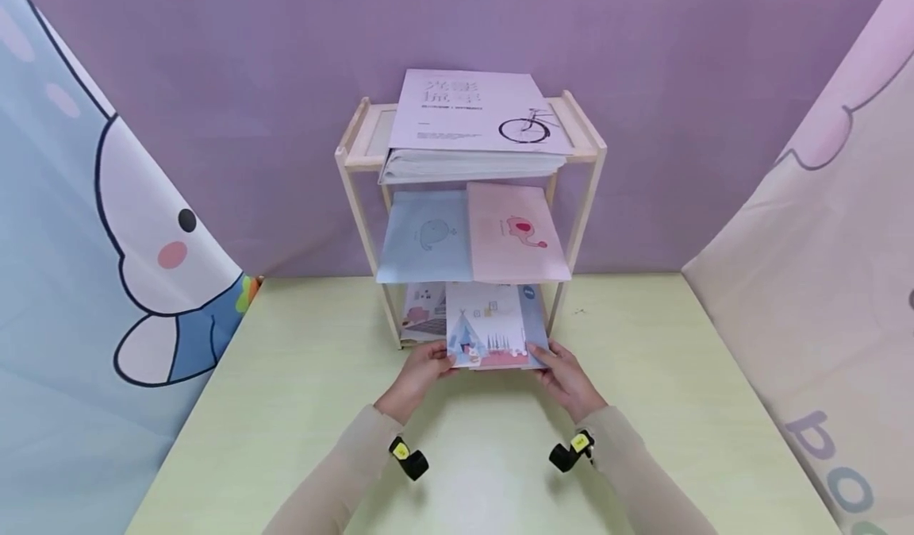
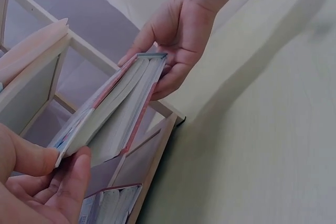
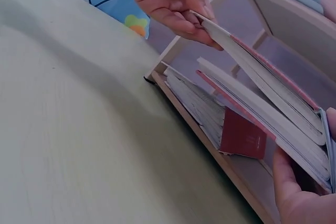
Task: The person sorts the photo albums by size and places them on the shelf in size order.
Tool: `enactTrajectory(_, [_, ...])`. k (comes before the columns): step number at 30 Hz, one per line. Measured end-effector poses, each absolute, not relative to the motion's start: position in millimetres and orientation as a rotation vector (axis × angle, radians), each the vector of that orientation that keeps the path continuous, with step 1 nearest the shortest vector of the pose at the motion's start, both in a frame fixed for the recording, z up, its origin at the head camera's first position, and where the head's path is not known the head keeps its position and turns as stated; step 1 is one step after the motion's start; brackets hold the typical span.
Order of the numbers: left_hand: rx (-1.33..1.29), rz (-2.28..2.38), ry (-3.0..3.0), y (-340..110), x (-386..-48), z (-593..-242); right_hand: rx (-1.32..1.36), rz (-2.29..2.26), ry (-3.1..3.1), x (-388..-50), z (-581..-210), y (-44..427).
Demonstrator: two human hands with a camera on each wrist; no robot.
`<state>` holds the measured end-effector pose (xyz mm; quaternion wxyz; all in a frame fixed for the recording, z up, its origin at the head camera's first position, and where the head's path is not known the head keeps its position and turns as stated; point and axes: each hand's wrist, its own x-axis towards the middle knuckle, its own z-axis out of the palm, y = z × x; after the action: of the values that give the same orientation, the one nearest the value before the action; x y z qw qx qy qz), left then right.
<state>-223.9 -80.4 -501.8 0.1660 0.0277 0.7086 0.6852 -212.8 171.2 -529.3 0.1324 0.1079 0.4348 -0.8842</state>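
A thick hardcover notebook [image 1: 487,325] with a tent picture on its cover and a blue strip along its right side is at the front of the rack's bottom shelf. My left hand [image 1: 421,372] pinches its left front corner between thumb and fingers. At the blue side, my right hand [image 1: 566,376] grips the notebook with the thumb on top and fingers underneath. In the right wrist view, the notebook's page block [image 3: 268,95] is tilted above the shelf and its pages are parted. Beside it on the bottom shelf lies another book [image 1: 426,313] with a laptop picture.
The wooden rack [image 1: 355,209] stands against the purple backdrop [image 1: 286,122]. Its top holds a stack of large white booklets [image 1: 471,114]. On the middle tier lie a blue booklet [image 1: 424,237] and a pink booklet [image 1: 517,233]. The pale green table [image 1: 300,392] extends in front.
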Motion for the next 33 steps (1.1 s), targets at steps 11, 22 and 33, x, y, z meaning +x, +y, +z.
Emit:
enactTrajectory(11, [-0.006,1.966,2.021,-76,-245,-511,0.425,-2.651,0.992,-226,-535,168])
enactTrajectory(22, [-0.012,1.951,2.047,-74,-263,-512,0.463,-2.688,0.914,-236,-532,167])
enactTrajectory(33, [-0.026,1.924,2.045,-69,-282,-513,0.541,-2.731,0.864,-250,-533,164])
